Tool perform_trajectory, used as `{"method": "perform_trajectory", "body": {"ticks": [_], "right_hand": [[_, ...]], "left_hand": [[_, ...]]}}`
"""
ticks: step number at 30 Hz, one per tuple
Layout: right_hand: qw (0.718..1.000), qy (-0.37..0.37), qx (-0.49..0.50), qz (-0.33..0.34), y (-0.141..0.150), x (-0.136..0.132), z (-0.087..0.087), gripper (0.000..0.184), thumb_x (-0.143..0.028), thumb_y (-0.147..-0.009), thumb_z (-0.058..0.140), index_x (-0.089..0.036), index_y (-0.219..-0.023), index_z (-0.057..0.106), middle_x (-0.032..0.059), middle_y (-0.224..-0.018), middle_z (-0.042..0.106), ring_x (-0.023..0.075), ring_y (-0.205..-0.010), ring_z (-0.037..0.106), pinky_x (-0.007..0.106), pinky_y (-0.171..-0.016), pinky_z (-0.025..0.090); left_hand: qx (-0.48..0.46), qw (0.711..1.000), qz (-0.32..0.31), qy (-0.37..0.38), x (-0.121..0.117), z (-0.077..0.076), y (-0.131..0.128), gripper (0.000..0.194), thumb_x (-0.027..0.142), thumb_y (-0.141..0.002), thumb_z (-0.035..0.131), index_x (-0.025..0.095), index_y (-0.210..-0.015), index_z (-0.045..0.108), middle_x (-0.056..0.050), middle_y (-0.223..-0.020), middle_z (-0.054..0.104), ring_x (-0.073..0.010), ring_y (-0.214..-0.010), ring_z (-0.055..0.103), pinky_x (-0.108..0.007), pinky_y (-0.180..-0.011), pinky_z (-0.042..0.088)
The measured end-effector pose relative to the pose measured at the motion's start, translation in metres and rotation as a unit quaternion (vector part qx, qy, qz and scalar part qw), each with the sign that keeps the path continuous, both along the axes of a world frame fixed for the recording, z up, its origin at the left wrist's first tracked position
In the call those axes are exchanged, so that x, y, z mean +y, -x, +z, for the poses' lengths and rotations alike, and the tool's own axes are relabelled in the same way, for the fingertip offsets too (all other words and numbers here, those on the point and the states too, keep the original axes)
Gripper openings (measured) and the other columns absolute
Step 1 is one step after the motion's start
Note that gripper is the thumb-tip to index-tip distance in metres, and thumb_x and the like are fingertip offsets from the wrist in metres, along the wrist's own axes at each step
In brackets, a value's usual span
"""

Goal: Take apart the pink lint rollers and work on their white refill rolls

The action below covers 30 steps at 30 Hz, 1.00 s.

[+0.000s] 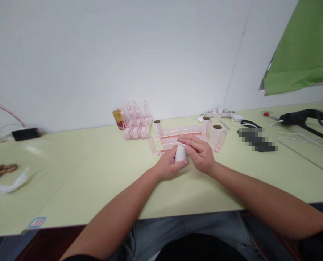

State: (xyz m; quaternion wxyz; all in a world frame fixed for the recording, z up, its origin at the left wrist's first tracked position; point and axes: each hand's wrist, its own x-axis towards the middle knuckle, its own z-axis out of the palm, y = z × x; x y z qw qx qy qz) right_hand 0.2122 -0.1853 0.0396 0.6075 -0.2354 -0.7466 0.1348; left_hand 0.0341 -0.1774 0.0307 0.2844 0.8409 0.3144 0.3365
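My left hand (169,165) is wrapped round a white roll (181,153) held upright just above the pale green table (96,181). My right hand (199,152) curls over the top and right side of the same roll, fingers closed on it. Right behind the hands lie pink plastic cases (174,136) and loose pink handles (152,145). Two more white rolls with brown cores (216,133) stand to the right of the cases. A stack of assembled pink rollers (136,125) sits further back on the left.
A small orange bottle (118,119) stands by the pink stack. A power strip with white cables (223,114) lies at the wall. Black straps (305,117) and a blurred dark item (256,138) are at right. A black device (24,133) and brown bits (0,170) are at left.
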Motion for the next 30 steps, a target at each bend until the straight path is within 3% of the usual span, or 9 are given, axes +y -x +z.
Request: {"method": "perform_trajectory", "body": {"ticks": [30], "right_hand": [[1.000,0.004,-0.008,-0.006,-0.0010,0.0004,-0.0005,0.030,-0.030,-0.097,0.052,-0.025,-0.120,0.072,0.0092,-0.121,0.071,0.0237,-0.115,0.065,0.046,-0.102,0.052]], "left_hand": [[-0.005,1.000,0.003,-0.007,0.0003,-0.0002,0.0004,0.047,0.054,-0.085,0.058,0.014,-0.109,0.055,-0.003,-0.086,0.058,-0.0161,-0.076,0.048,-0.028,-0.069,0.040]]}}
